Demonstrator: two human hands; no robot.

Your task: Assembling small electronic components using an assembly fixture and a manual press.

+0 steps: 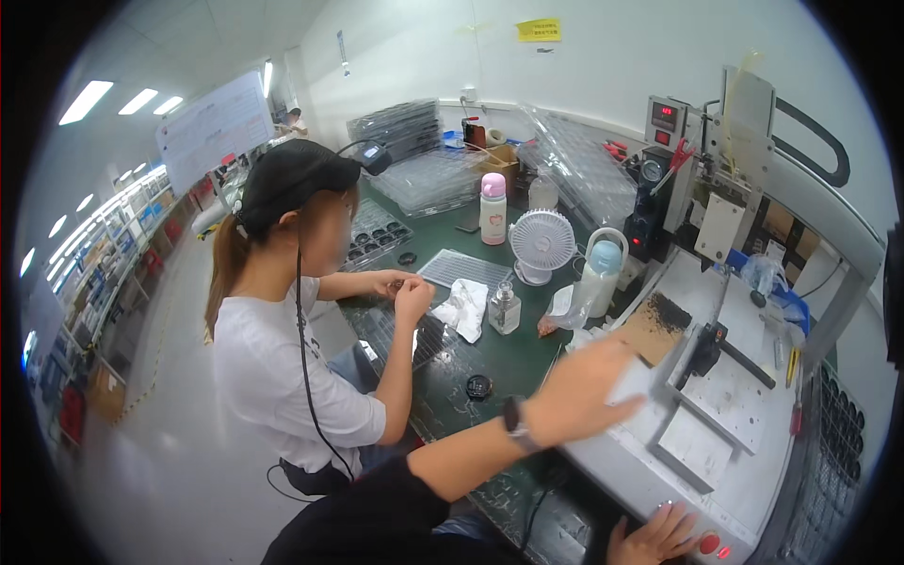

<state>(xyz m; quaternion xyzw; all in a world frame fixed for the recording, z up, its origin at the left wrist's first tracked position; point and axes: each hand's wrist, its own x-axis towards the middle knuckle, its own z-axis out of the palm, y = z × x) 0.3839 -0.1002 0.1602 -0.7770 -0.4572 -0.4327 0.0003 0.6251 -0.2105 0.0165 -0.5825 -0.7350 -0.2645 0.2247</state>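
Head view: left hand [582,391], wristwatch [513,422] on the forearm, is stretched out flat over the near-left edge of the white machine bed [734,395], fingers extended and blurred, nothing gripped that I can see; it hovers just beside or touching a pale sheet [633,377] at that edge, can't tell which. Right hand [659,539] sits low at the machine's front panel, fingers spread and loose, fingertips next to a red button [709,544], holding nothing. Thing nearest the left hand is a brown cardboard piece [656,330] carrying a heap of small dark parts [670,311], lying on the bed just beyond the fingertips. Judgement: card is light and thin, will flex if lifted by one corner, and the loose parts will slide or spill on any tilt; best taken by two opposite edges, kept level, or slid flat along the bed. Parts themselves look tiny and hard, too small to tell more. Left of the bed, on the green bench [508,353]: small white fan [541,243], pink-capped bottle [492,209], clear bottle [505,309], stacked clear trays [428,179]. Co-worker in a black cap [287,174] works with both hands at the bench, apart from the wearer's own.
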